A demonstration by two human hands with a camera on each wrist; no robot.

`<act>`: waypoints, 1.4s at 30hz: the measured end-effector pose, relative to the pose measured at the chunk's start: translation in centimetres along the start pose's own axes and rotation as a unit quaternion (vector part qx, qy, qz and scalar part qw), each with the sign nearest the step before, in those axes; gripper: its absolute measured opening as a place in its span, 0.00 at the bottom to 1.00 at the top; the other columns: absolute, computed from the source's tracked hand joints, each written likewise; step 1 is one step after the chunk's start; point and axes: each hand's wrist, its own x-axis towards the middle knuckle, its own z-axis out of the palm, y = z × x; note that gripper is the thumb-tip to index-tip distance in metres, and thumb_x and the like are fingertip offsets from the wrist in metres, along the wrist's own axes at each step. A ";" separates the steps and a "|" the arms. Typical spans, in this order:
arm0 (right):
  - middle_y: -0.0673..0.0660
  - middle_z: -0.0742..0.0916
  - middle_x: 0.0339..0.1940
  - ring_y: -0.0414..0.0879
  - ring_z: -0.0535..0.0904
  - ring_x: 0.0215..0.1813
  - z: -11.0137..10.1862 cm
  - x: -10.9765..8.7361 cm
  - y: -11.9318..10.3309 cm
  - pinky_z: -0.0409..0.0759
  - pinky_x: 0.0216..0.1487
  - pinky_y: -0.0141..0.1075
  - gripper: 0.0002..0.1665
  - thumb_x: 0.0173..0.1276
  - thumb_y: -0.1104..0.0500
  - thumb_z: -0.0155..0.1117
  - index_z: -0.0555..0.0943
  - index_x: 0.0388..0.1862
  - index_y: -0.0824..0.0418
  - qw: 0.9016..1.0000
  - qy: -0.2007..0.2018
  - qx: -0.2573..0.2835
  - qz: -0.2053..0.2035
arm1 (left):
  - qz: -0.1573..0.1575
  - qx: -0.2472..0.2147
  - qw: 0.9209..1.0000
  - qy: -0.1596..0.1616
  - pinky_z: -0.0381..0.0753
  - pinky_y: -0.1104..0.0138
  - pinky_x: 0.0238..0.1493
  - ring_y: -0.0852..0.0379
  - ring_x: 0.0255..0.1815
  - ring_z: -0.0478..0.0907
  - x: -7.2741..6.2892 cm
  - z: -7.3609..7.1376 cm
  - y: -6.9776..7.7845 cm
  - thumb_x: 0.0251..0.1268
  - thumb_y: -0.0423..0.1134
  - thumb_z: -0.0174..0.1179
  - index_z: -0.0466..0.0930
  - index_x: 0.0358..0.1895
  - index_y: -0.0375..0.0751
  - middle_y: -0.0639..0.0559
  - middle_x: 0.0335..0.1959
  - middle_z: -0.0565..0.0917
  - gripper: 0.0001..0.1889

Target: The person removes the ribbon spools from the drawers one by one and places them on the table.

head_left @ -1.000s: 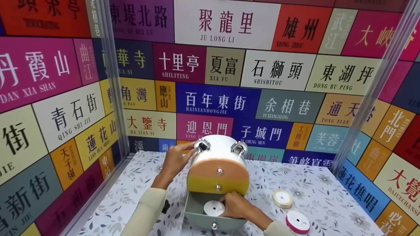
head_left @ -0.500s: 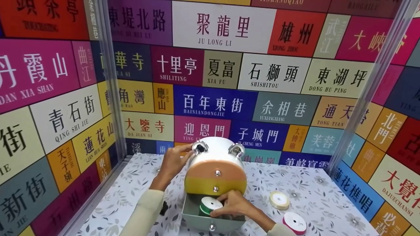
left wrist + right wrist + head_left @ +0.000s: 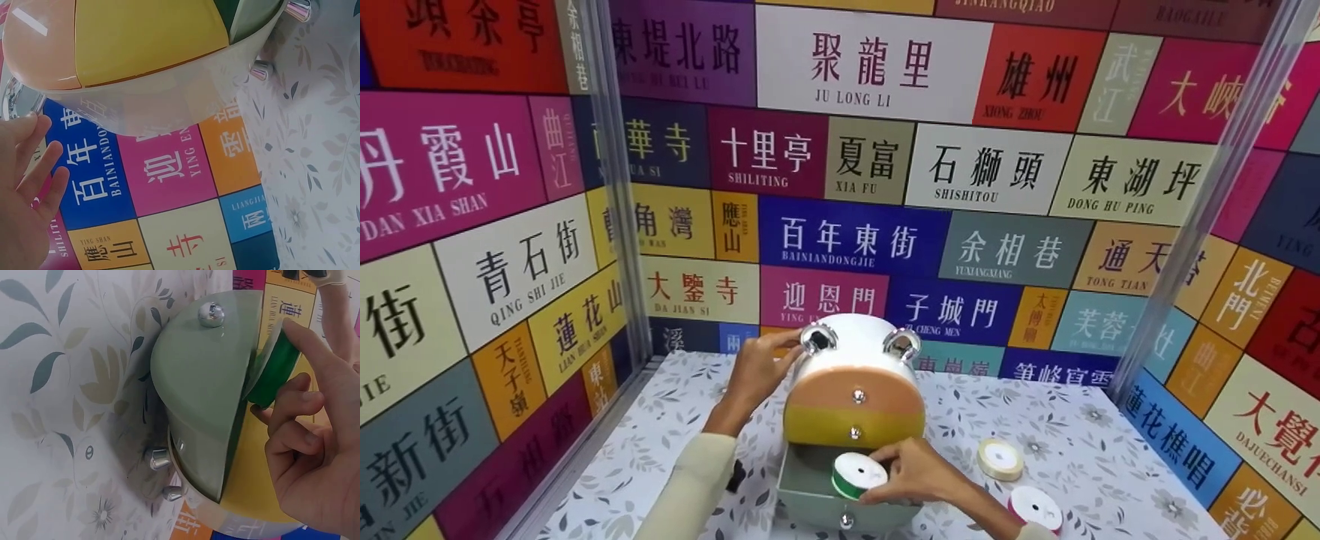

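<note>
My right hand (image 3: 915,471) pinches a ribbon spool (image 3: 859,475) with a white face and green ribbon, tilted at the mouth of the pulled-out green drawer (image 3: 817,501). In the right wrist view, thumb and fingers hold the green ribbon spool (image 3: 275,371) by its edges, over the drawer front with its silver knob. The drawer belongs to a small white chest (image 3: 856,341) with peach and yellow drawer fronts, both closed. My left hand (image 3: 761,371) pinches the silver ring-shaped eye (image 3: 817,340) on top of the chest. The left wrist view shows its other fingers loosely extended.
A cream ribbon spool (image 3: 1000,459) and a pink-edged one (image 3: 1035,510) lie on the floral tabletop (image 3: 1102,457) to the right. A small black item (image 3: 736,477) sits by the left forearm. Patterned walls enclose the back and sides.
My right hand has lifted the green ribbon spool from inside the drawer, tilting it and bringing it up to the right. The left hand stays at the silver eye.
</note>
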 end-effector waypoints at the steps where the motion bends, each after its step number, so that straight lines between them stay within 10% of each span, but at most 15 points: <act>1: 0.43 0.83 0.18 0.30 0.69 0.17 -0.3 -0.4 0.0 0.64 0.19 0.24 0.26 0.47 0.43 0.88 0.92 0.43 0.53 1.000 0.002 -0.006 0.000 | -0.002 0.000 1.000 -0.001 0.87 0.58 0.55 0.53 0.50 0.89 0.0 0.0 0.0 0.66 0.35 0.73 0.88 0.59 0.48 0.52 0.48 0.91 0.19; 21: 0.44 0.81 0.16 0.36 0.69 0.20 -7.7 -6.7 1.2 0.64 0.19 0.27 0.43 0.45 0.40 0.88 0.87 0.60 0.54 0.993 0.042 -0.060 0.098 | 0.015 0.007 1.000 0.023 0.87 0.58 0.55 0.54 0.48 0.89 0.3 -0.2 -0.2 0.64 0.34 0.74 0.89 0.57 0.46 0.51 0.46 0.92 0.18; 30: 0.44 0.79 0.14 0.37 0.68 0.20 -9.1 -7.9 7.2 0.64 0.17 0.29 0.47 0.42 0.39 0.88 0.87 0.59 0.63 0.979 0.089 -0.120 0.137 | 0.020 0.004 1.000 0.023 0.87 0.59 0.55 0.54 0.47 0.89 0.4 -0.1 -0.2 0.64 0.35 0.74 0.89 0.58 0.46 0.51 0.47 0.91 0.18; 42: 0.48 0.86 0.21 0.40 0.74 0.26 -5.9 -8.9 14.6 0.80 0.28 0.38 0.47 0.34 0.42 0.92 0.89 0.53 0.65 0.955 0.141 -0.172 0.196 | 0.012 0.002 1.000 0.014 0.86 0.60 0.57 0.55 0.49 0.89 -0.1 0.3 -0.1 0.64 0.35 0.74 0.89 0.58 0.47 0.52 0.47 0.91 0.18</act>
